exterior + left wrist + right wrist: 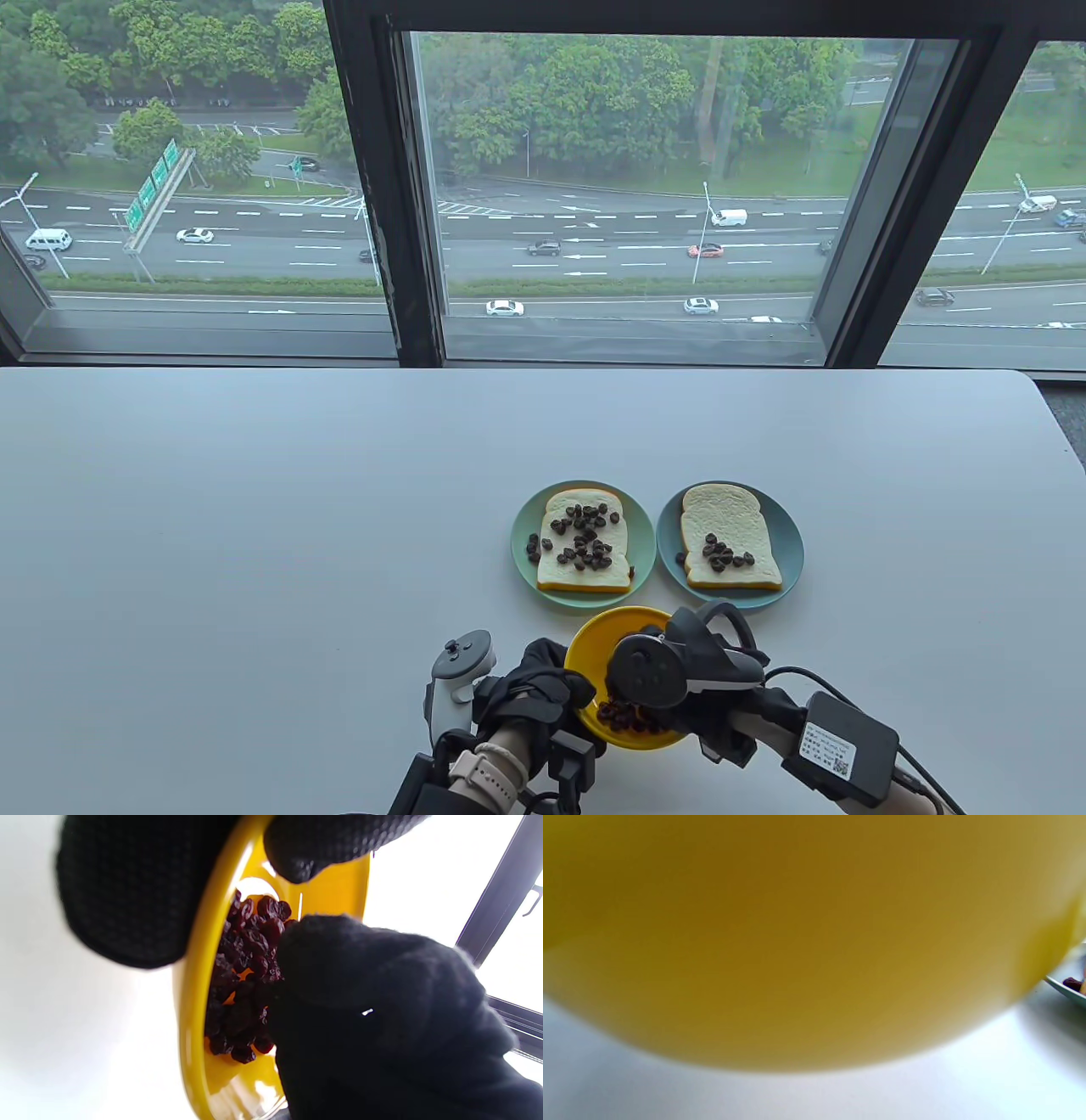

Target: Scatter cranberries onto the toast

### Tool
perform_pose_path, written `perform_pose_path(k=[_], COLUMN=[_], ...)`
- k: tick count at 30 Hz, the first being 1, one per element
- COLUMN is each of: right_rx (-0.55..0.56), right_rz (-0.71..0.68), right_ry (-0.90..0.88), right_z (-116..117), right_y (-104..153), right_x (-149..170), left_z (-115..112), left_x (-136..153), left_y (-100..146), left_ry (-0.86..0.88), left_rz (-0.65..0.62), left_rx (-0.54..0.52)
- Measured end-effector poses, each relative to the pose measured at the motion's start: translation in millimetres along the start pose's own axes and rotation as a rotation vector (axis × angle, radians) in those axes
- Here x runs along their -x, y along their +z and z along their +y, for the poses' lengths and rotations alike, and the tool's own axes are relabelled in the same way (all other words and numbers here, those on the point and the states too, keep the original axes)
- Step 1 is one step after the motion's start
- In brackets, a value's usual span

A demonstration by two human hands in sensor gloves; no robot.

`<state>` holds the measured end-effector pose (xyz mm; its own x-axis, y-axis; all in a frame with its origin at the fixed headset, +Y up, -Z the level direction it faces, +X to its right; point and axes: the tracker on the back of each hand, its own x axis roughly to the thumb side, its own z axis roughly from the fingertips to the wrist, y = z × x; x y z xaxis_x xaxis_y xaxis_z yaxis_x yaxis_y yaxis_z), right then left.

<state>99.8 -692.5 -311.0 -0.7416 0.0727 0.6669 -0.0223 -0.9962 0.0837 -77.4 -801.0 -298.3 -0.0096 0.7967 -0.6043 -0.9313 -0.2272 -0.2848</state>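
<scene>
Two toast slices (584,543), two plates (524,543), one yellow bowl (594,649).

White table (254,526): two teal plates side by side, left plate (523,560), right plate (791,552).

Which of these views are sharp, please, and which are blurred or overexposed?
Table view: sharp and evenly lit. Left wrist view: cranberries crisp, gloved fingers soft, background blown out white. Right wrist view: yellow bowl fills it, a defocused blur.
</scene>
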Motion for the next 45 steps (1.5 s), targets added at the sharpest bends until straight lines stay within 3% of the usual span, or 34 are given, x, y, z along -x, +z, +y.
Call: perform_pose_path(k=[6, 11, 18, 23, 28, 34, 39, 45], right_rx=[0.080, 0.148, 0.082, 0.046, -0.011, -0.014, 0.017, 0.063], right_rz=[0.056, 0.301, 0.652, 0.768, 0.808, 0.796, 0.730, 0.615], right_ry=[-0.085, -0.080, -0.081, -0.085, -0.138, -0.138, -0.220, -0.215], right_z=[-31.6, -48.0, -15.9, 11.5, 25.8, 24.9, 19.2, -4.3], right_y=[2.5, -14.7, -50.9, -65.2, -71.4, -65.2, -48.9, -19.3], right_x=[23.8, 86.7, 184.2, 218.6, 229.9, 228.8, 223.2, 200.1], left_z=[-2.5, -4.1, -5.7, -7.4, -9.2, -9.7, -9.5, -10.1], left_x=[1.6, 1.2, -0.1, 0.6, 0.4, 1.3, 1.5, 1.0], left_y=[-2.5, -4.8, -2.0, -1.4, -1.6, -3.7, -3.9, -3.4], left_ry=[-0.034, -0.046, -0.044, -0.046, -0.048, -0.053, -0.055, -0.061], left_rz=[0.017, 0.024, 0.038, 0.054, 0.060, 0.067, 0.064, 0.053], left_rx=[0.013, 0.028, 0.046, 0.063, 0.085, 0.089, 0.085, 0.079])
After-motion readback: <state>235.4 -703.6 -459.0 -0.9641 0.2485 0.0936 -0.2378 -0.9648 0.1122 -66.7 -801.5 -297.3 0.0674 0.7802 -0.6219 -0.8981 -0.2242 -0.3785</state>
